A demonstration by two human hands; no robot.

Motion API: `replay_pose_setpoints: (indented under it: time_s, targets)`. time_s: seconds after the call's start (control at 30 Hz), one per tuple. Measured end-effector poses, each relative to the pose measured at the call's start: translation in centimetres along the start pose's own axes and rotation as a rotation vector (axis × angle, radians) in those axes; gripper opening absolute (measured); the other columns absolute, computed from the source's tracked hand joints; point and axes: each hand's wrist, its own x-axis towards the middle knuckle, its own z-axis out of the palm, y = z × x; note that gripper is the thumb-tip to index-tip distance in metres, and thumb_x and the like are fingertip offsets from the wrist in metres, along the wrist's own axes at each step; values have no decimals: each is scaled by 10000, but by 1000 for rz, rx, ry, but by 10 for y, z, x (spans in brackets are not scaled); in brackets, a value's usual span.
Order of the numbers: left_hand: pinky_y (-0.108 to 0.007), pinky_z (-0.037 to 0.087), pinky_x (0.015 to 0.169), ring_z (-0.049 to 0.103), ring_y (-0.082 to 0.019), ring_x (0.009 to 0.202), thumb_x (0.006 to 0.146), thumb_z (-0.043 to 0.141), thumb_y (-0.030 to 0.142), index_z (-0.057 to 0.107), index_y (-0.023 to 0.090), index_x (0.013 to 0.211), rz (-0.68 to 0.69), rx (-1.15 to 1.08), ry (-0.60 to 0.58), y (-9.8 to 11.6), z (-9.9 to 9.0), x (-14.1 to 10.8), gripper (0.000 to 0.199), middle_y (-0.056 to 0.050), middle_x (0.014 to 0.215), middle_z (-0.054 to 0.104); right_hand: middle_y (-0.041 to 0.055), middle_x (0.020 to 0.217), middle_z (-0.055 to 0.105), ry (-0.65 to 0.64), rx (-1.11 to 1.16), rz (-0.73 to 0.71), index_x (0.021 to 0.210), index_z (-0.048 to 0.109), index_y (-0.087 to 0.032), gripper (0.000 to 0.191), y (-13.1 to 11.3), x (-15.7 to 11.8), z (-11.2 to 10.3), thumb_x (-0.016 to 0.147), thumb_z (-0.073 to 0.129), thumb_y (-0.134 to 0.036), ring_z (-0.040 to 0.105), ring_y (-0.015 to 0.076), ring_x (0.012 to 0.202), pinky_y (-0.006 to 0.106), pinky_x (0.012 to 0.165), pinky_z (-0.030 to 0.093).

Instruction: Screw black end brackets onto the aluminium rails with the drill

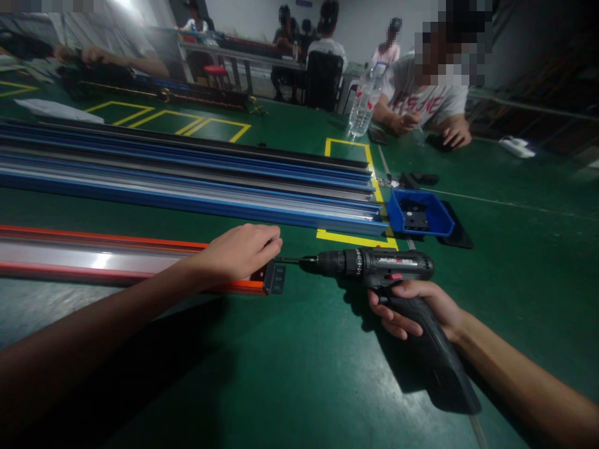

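My right hand [414, 308] is wrapped around the grip of a black cordless drill [393, 265], which points left. Its long bit [290, 259] reaches to the end of an orange aluminium profile [140, 255] lying on the table. At that end sits a black slotted bracket [277, 278]. My left hand [243, 251] lies over the profile's end with its fingers curled together close to the bit's tip. Whatever those fingers pinch, if anything, is hidden from view.
Behind the orange profile lie several long blue and black profiles [210, 187]. A blue bin [444, 218] with black plates stands at their right end. Farther back are water bottles [362, 109], a white power strip [517, 147] and people seated around the green table [299, 374].
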Motion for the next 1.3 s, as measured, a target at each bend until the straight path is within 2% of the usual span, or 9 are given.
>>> replay_pose_setpoints:
  time_s: [1.3]
  targets:
    - [-310,302,626,564,-186,705,1024,338,433,522,219,793,20,4,11,-2,2,1,365,-34,808,642,77,802,671,-15,-5,-7,1069,714,-33,326,-1,1,3,922,585,-294,524,52,427,230,585,561]
